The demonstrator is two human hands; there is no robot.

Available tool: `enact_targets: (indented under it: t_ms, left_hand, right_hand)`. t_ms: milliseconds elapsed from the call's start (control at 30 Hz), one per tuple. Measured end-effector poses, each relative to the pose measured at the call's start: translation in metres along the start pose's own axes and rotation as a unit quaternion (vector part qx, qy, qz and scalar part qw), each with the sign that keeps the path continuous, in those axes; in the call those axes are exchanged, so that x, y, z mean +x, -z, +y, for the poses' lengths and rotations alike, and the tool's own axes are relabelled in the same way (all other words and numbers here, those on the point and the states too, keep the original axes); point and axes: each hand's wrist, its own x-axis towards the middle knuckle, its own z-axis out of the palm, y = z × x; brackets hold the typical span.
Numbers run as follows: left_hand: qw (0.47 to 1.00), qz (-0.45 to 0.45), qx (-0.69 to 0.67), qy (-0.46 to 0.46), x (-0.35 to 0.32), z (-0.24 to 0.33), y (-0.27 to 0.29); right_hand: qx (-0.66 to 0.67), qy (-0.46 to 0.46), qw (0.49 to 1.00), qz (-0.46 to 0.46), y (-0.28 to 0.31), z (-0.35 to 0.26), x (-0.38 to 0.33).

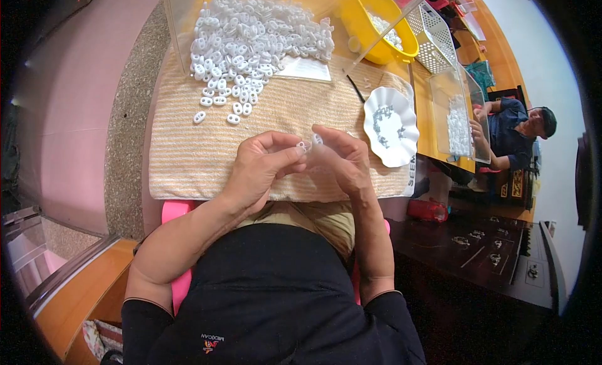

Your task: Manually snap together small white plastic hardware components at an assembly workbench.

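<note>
My left hand (pixel 260 167) pinches a small white plastic piece (pixel 301 145) between thumb and forefinger above the striped towel (pixel 188 158). Just beside it, my right hand (pixel 348 161) grips another white plastic piece (pixel 317 140) at its fingertips. The two pieces are close together; whether they touch is hard to see. Beyond my hands lies a big heap of white oval plastic pieces (pixel 251 45) with two holes each, several of them strayed onto the towel. To the right of my right hand stands a white wavy-rimmed dish (pixel 409 130) holding small dark bits.
A thin black stick (pixel 355 88) lies near the dish. At the far right are a yellow basin (pixel 357 26) with white pieces and a white perforated basket (pixel 433 42). Across on the right, a person (pixel 517 130) handles a clear box (pixel 480 130) of white pieces.
</note>
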Motion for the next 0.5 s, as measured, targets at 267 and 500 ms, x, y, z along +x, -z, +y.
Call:
enact_targets:
  t_ms: [267,500]
  left_hand:
    - [1.0,0.003,-0.008,-0.001,0.0,0.0,0.001]
    - [1.0,0.007,-0.01,-0.003,0.0,0.0,0.001]
  right_hand:
    - [-0.018,0.023,0.999,0.028,-0.005,-0.001,0.001]
    - [-0.198,0.067,0.976,0.065,0.007,-0.011,0.008]
